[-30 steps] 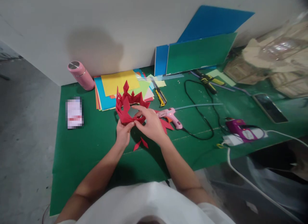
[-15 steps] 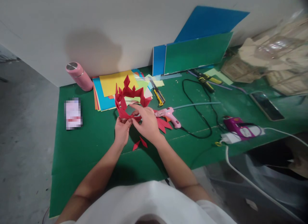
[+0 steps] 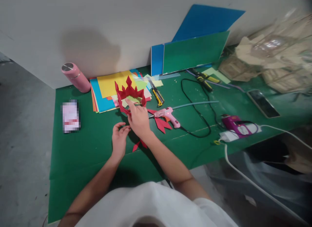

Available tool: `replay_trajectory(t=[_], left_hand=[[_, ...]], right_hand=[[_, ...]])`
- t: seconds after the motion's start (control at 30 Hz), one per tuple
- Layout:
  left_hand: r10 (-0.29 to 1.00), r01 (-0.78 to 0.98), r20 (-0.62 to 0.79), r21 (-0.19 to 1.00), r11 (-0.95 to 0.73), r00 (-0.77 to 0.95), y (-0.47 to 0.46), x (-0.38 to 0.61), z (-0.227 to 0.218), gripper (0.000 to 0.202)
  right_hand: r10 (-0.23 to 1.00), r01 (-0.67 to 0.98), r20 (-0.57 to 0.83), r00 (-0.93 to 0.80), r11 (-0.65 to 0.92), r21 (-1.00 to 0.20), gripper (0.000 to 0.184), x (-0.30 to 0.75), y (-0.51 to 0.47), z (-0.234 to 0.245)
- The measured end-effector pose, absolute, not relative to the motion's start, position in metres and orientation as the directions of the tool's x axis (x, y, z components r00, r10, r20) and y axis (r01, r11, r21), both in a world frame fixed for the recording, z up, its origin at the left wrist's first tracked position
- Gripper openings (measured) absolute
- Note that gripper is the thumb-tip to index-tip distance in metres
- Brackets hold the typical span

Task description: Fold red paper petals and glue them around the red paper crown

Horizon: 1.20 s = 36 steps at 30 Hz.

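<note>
left hand (image 3: 119, 140) loosely curled; right hand (image 3: 139, 121) further forward, back facing up.

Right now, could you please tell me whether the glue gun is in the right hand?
No, the right hand is at the red crown, and the glue gun lies on the table.

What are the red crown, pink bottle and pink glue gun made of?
Red crown: probably matte paper or card, from its crisp folds. Pink bottle: perhaps painted metal, given its soft sheen and silvery lid. Pink glue gun: likely smooth molded plastic, from its rounded handle.
</note>
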State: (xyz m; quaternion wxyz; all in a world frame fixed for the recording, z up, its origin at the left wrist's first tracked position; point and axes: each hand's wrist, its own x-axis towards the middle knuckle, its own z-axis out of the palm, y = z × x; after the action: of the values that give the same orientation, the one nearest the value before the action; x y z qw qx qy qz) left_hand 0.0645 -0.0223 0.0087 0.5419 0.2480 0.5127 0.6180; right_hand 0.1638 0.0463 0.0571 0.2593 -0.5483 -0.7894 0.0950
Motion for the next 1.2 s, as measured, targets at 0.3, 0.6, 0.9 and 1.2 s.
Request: replay_trajectory(t=[0.3,0.6,0.9,1.2], left_hand=[[0.951,-0.438,-0.217,0.893,0.101,-0.221,0.001,0.045,0.0,0.046],[0.912,-0.312,-0.12,0.95,-0.009,-0.392,-0.012,0.028,0.01,0.038],[0.838,0.454,0.113,0.798,-0.396,0.534,-0.059,0.05,0.028,0.04],[0.743,0.3,0.216,0.816,-0.494,0.634,-0.014,0.113,0.02,0.025]], right_hand=[[0.919,0.836,0.276,-0.28,0.375,-0.401,0.052,0.147,0.034,0.068],[0.895,0.801,0.385,0.226,0.054,-0.596,0.032,0.271,0.02,0.058],[0.991,0.754,0.022,0.132,-0.086,-0.651,0.044,0.344,0.015,0.015],[0.985,0.773,0.08,0.155,-0.071,-0.63,0.037,0.34,0.021,0.01]])
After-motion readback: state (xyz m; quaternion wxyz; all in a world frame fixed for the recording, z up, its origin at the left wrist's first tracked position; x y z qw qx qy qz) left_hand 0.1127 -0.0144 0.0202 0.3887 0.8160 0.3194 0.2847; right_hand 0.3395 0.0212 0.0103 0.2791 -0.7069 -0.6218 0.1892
